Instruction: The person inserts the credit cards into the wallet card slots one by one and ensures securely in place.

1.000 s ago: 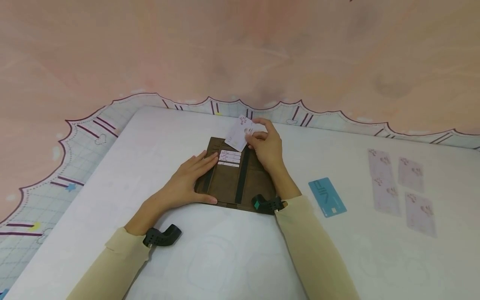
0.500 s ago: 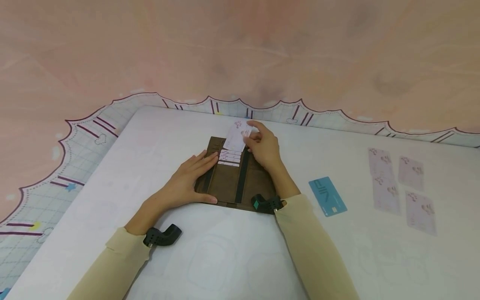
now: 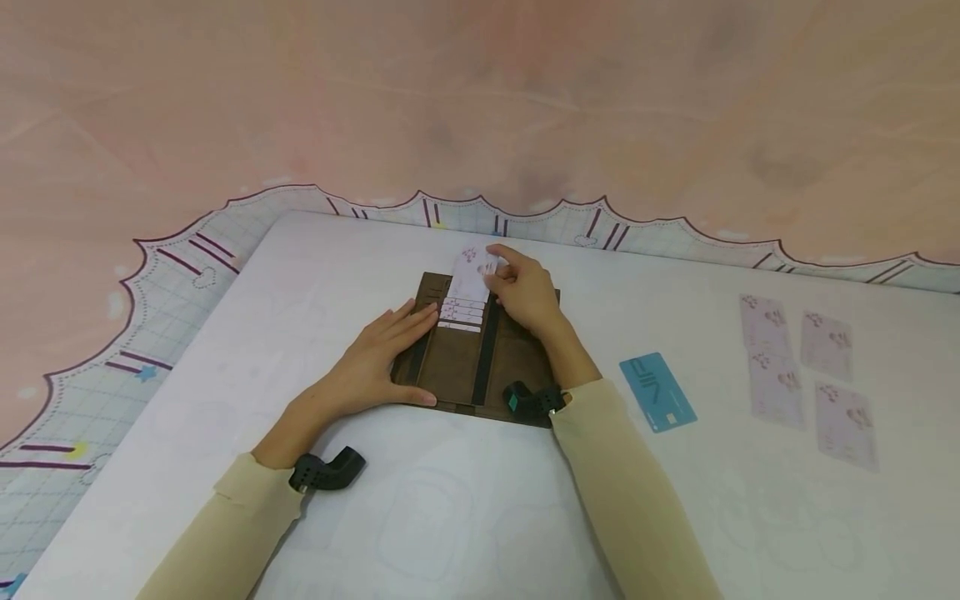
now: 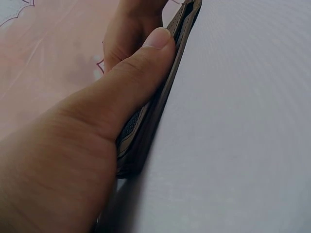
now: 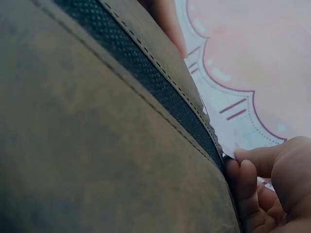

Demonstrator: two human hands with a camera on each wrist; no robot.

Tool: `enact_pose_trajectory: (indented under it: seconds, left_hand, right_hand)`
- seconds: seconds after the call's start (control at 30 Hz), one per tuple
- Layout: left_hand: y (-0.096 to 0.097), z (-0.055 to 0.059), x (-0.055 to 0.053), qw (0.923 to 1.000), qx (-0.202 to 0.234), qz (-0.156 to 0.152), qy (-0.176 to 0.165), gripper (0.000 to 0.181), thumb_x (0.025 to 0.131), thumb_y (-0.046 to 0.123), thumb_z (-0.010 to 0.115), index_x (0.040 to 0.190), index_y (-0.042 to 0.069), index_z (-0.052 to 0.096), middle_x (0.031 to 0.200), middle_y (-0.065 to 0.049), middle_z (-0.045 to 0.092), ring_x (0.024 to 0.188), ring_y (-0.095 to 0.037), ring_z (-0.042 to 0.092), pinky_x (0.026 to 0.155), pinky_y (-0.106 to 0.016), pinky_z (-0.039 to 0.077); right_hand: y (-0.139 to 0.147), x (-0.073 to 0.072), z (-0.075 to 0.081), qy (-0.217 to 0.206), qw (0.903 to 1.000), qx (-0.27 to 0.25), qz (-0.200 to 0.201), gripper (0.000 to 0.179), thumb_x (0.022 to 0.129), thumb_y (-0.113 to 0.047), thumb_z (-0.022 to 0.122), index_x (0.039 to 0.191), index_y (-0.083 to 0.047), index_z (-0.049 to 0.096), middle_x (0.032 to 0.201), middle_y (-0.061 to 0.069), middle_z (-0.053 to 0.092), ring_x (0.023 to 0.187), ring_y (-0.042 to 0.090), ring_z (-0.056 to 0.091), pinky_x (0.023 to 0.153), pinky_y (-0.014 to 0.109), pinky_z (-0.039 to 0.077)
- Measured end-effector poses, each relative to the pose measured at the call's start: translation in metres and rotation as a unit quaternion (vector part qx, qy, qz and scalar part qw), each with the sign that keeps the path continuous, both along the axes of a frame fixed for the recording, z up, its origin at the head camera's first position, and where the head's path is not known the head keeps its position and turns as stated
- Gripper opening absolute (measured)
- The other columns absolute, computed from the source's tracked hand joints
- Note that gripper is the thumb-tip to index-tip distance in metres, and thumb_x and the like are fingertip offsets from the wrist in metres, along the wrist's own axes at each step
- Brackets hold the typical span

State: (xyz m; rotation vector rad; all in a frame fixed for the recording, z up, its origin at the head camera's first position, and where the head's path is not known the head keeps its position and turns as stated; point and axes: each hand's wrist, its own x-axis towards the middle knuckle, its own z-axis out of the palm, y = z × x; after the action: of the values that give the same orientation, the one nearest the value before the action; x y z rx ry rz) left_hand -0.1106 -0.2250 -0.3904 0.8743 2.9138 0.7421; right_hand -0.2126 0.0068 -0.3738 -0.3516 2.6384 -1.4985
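A brown wallet (image 3: 457, 367) lies unfolded on the white table, with dark bands down its inside. Several white cards (image 3: 461, 312) show as stepped edges in its slots. My right hand (image 3: 525, 292) pinches a white card with pink flowers (image 3: 468, 275) between thumb and fingers. That card stands out above the stepped edges, its lower end right at the slots. Fingers spread, my left hand (image 3: 382, 358) rests on the wallet's left side; in the left wrist view its thumb (image 4: 150, 58) lies along the wallet's edge. The right wrist view shows the right hand's fingertips (image 5: 248, 170) beside the wallet's edge.
A blue card (image 3: 657, 392) lies on the table to the right of the wallet. Farther right are several pale flowered cards (image 3: 776, 387), laid flat. Behind the table's far edge hangs a pink cloth (image 3: 480, 100) with a scalloped border.
My right hand has moved slightly left with the flowered card, which has turned more upright and come in line with the wallet's slots. The left hand stays in place on the wallet.
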Motion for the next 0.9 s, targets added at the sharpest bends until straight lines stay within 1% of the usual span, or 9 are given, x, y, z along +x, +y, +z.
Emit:
enact_pose_trajectory:
  seconds: [0.2,0.33,0.43,0.5,0.6,0.9]
  left_hand:
    - [0.0,0.0007,-0.0005,1.0,-0.003,0.002,-0.003,0.108,0.069,0.055,0.079,0.151,0.009,0.027,0.157,-0.005,0.024,0.145,-0.027,0.008,0.116,-0.047,0.007]
    - [0.0004,0.001,-0.0005,1.0,0.0,0.002,-0.006,0.108,0.069,0.054,0.08,0.152,0.009,0.027,0.157,-0.005,0.024,0.145,-0.027,0.008,0.116,-0.048,0.007]
    - [0.0006,0.001,-0.0006,1.0,-0.001,0.0,-0.007,0.108,0.07,0.054,0.079,0.152,0.009,0.027,0.157,-0.005,0.023,0.145,-0.027,0.008,0.116,-0.048,0.007]
    - [0.0006,0.001,-0.0009,1.0,-0.002,-0.002,-0.005,0.108,0.07,0.054,0.079,0.152,0.008,0.027,0.157,-0.005,0.023,0.145,-0.027,0.008,0.116,-0.048,0.007]
    - [0.0007,0.0013,-0.0014,1.0,-0.002,-0.005,-0.001,0.107,0.07,0.054,0.079,0.151,0.008,0.027,0.157,-0.006,0.024,0.145,-0.028,0.009,0.116,-0.048,0.008]
    - [0.0003,0.0,-0.0015,1.0,-0.001,-0.005,0.001,0.108,0.069,0.054,0.08,0.151,0.008,0.027,0.156,-0.006,0.024,0.145,-0.028,0.009,0.116,-0.047,0.008]
  right_hand:
    - [0.0005,-0.0001,0.0009,-0.003,0.9998,0.01,0.014,0.045,0.095,-0.015,0.06,0.139,-0.018,0.052,0.094,0.008,0.064,0.071,0.02,0.061,0.064,0.03,0.045]
    - [0.0029,0.0004,0.0008,0.007,0.9996,0.016,0.023,0.045,0.095,-0.015,0.059,0.139,-0.017,0.051,0.097,0.009,0.064,0.074,0.02,0.057,0.067,0.031,0.044]
    - [0.005,0.0005,-0.0001,0.016,0.9992,0.012,0.034,0.044,0.095,-0.013,0.059,0.139,-0.017,0.052,0.097,0.009,0.063,0.072,0.019,0.052,0.068,0.031,0.042]
    - [0.0061,0.0003,-0.0013,0.021,0.9989,0.003,0.041,0.044,0.095,-0.012,0.059,0.138,-0.017,0.052,0.095,0.009,0.063,0.07,0.019,0.051,0.066,0.03,0.042]
    - [0.0071,0.0001,-0.002,0.027,0.9985,-0.006,0.048,0.044,0.095,-0.011,0.059,0.138,-0.016,0.052,0.095,0.009,0.063,0.069,0.019,0.053,0.065,0.03,0.042]
    - [0.0071,0.0001,-0.0021,0.032,0.9981,0.0,0.052,0.045,0.094,-0.01,0.06,0.138,-0.017,0.052,0.099,0.01,0.063,0.076,0.021,0.058,0.072,0.033,0.047]
